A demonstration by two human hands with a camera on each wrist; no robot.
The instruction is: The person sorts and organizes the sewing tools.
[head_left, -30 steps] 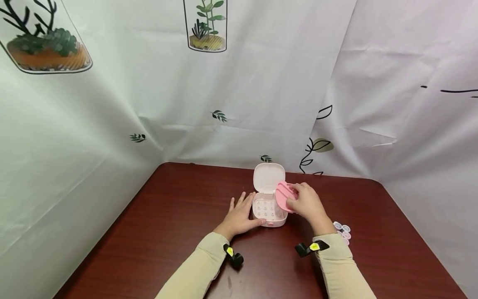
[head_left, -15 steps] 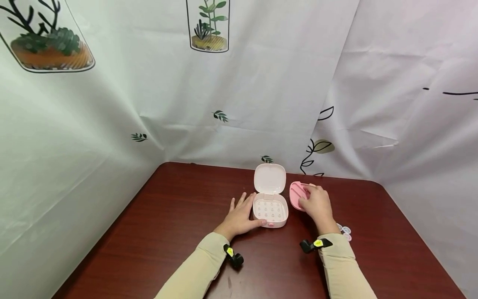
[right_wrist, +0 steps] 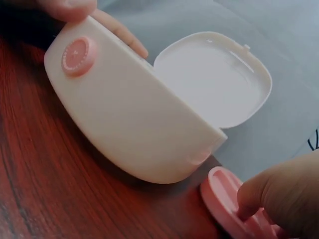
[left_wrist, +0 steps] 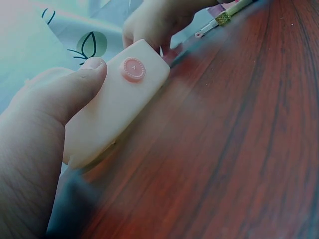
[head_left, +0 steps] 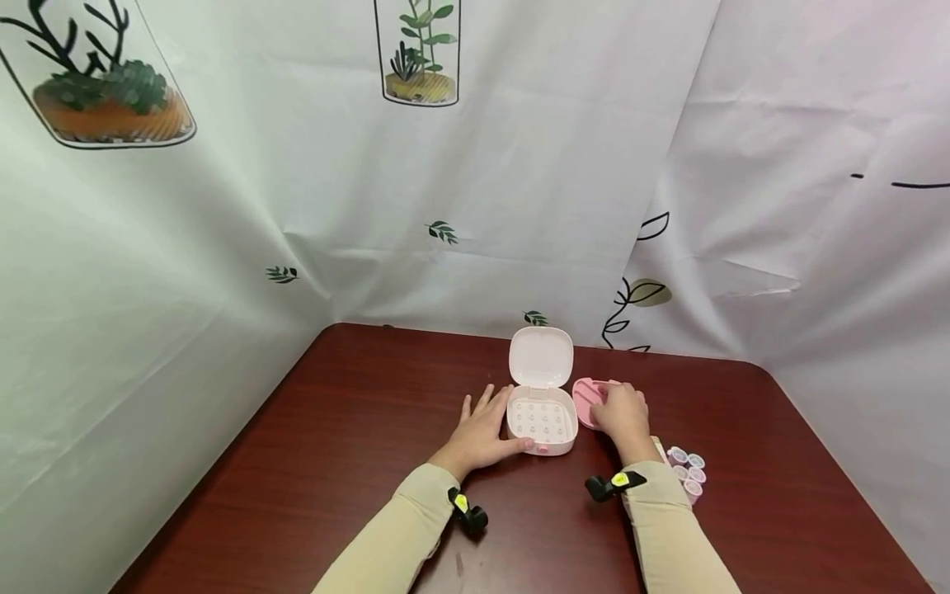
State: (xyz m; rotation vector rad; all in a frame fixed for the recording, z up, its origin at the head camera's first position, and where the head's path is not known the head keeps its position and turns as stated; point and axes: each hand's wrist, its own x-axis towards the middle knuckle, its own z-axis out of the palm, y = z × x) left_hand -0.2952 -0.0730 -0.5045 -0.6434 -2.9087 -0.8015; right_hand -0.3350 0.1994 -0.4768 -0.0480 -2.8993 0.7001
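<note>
A pale pink box (head_left: pixel 561 446) stands with its lid (head_left: pixel 541 356) tipped back, so the studded floor inside shows. On its front wall is a round pink button (right_wrist: pixel 77 57). My left hand (head_left: pixel 478 435) rests against the box's left side, fingers spread and fairly straight, thumb lying along the front edge. Just right of the box, low at the table, my right hand (head_left: pixel 622 417) pinches a pink ridged insert (right_wrist: pixel 224 199) with curled fingers. The hand covers the insert's right part.
Several small round-topped containers (head_left: pixel 695 475) are grouped beside my right forearm, which partly hides them. A pale strip (head_left: pixel 657 448) shows at that sleeve. The brown table (head_left: pixel 371 412) backs onto a printed white cloth (head_left: pixel 519 206).
My right hand has carried the pink insert from over the box out to the right, then down to the table. My left hand has stayed at the box.
</note>
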